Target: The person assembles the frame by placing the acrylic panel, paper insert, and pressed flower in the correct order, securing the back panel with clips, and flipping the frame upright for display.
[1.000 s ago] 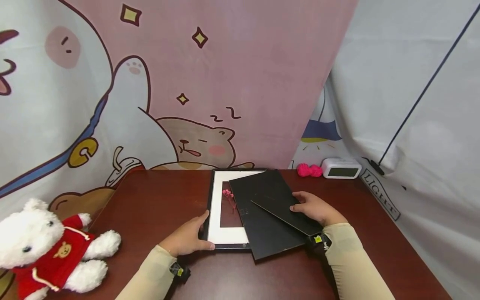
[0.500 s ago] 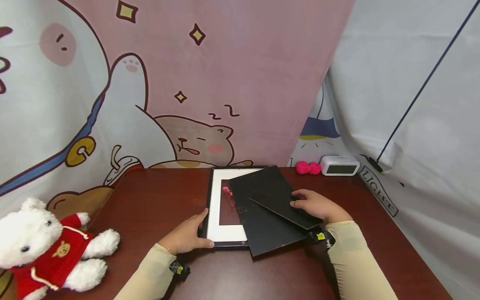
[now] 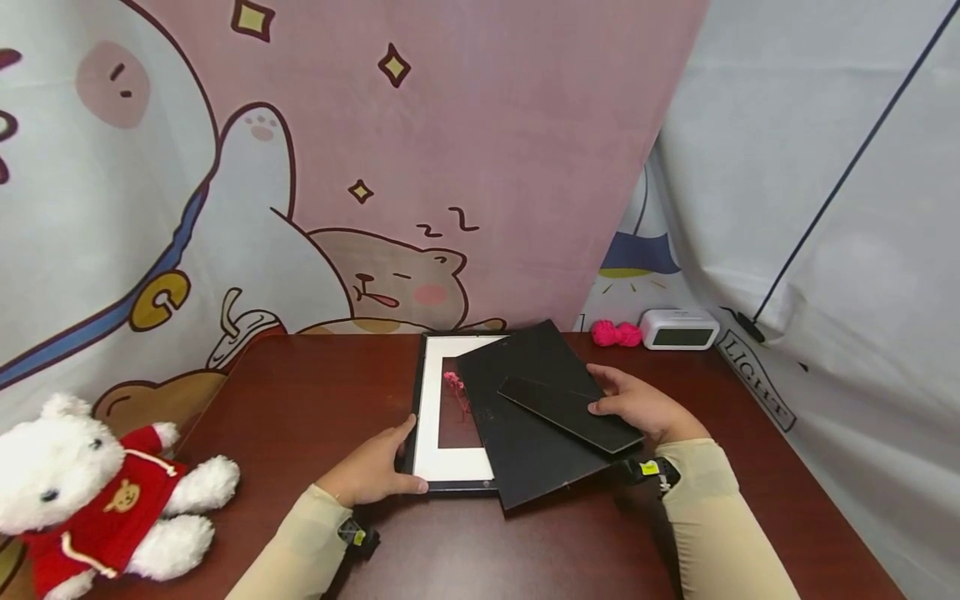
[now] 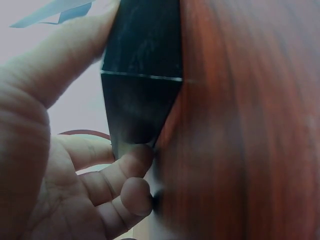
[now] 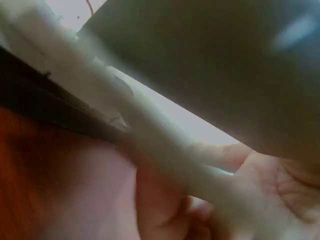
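A black picture frame with a white mat lies on the table. Pink dried flowers show in the mat's window. My left hand grips the frame's lower left side, thumb at the front corner; in the left wrist view fingers curl against the frame's outer edge. Over the frame's right part slants a black backing board, with a narrow easel flap standing off it. My right hand holds the board and flap at the right, thumb on the flap; its other fingers are partly hidden.
A white plush bear in a red sweater sits at the left. Pink yarn and a white digital clock stand at the back right. Printed cloth hangs behind the brown table.
My right hand has shifted slightly right and up. The backing board's far corner has risen, and the flap looks narrower. My left hand stays at the frame.
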A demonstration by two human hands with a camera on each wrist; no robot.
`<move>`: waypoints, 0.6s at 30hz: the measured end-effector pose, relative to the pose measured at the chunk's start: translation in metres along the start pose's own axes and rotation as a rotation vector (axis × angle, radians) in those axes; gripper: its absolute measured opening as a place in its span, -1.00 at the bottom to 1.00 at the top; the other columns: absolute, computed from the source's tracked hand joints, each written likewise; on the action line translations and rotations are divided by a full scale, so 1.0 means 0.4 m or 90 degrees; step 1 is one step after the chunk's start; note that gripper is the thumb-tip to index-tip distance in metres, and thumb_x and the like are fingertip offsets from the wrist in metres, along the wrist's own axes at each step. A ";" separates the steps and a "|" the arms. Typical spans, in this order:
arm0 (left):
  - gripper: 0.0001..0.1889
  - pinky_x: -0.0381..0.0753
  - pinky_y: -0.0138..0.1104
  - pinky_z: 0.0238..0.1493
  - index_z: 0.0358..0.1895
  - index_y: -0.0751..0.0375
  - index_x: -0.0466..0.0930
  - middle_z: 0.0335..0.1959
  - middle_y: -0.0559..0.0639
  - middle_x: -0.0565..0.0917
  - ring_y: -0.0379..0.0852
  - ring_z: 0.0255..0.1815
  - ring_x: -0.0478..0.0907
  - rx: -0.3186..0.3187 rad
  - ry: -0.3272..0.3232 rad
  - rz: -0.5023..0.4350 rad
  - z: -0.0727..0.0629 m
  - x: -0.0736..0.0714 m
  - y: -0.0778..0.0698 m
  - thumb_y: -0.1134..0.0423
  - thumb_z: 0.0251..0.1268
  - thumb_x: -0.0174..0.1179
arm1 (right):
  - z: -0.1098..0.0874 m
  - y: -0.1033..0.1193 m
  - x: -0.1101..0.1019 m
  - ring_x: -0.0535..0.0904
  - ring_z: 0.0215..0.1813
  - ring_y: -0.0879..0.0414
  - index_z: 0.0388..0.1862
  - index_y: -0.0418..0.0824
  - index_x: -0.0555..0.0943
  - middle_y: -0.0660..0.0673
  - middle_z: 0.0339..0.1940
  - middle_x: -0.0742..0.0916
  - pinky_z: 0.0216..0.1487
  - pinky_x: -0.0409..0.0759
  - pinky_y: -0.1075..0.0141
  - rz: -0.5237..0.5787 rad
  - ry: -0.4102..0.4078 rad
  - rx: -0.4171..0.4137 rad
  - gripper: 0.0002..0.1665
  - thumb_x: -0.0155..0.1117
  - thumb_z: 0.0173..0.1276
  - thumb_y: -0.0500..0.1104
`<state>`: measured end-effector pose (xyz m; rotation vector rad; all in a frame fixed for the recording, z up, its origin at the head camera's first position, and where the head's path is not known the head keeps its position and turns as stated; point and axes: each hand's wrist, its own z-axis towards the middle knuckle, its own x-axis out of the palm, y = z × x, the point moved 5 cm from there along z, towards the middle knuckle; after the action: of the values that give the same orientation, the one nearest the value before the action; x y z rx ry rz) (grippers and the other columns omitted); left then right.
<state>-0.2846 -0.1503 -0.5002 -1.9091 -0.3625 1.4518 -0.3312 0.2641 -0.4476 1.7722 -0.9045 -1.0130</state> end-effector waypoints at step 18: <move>0.27 0.61 0.11 0.25 0.69 0.29 0.09 0.41 0.35 0.52 0.14 0.26 0.62 0.003 0.001 0.013 0.000 -0.001 -0.002 -0.08 -0.04 0.68 | -0.020 0.043 -0.030 0.79 0.00 0.21 0.78 -0.16 -0.03 0.13 0.26 0.67 -0.08 0.75 0.33 0.281 -0.023 -0.138 -0.16 0.00 0.64 -0.37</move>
<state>-0.2845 -0.1500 -0.4994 -1.9158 -0.3400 1.4625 -0.3317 0.2714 -0.4262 1.3006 -1.1031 -0.8185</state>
